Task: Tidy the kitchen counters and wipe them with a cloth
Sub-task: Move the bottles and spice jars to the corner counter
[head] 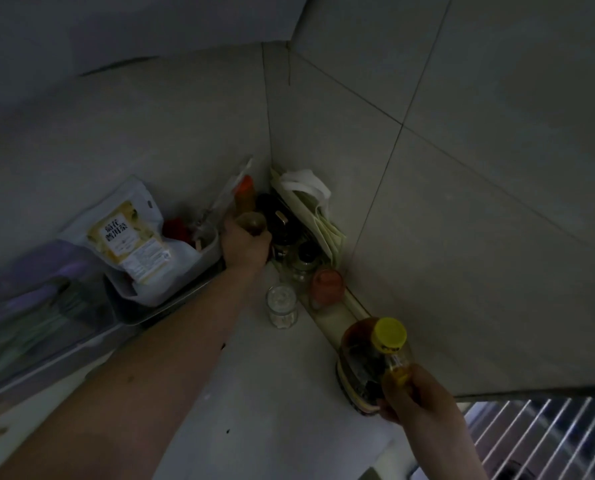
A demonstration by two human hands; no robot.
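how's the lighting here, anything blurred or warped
Head view: dim, underexposed; left edge beside the pouch blur-smeared; wide-angle bends the wall tile joints; yellow-capped bottle in the right hand legible; amber bottle in the left hand looks murky.

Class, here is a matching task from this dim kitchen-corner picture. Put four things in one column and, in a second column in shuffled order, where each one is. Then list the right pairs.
Things
1. yellow-capped bottle of dark liquid
2. clear glass jar
3. white pouch with a yellow label
4. brownish round-topped jar

Places
A. on the left, beside the grey tub
B. gripped from above by the left hand
C. held by the right hand
D. standing free on the pale counter

Pairs: 1-C, 2-D, 3-A, 4-B
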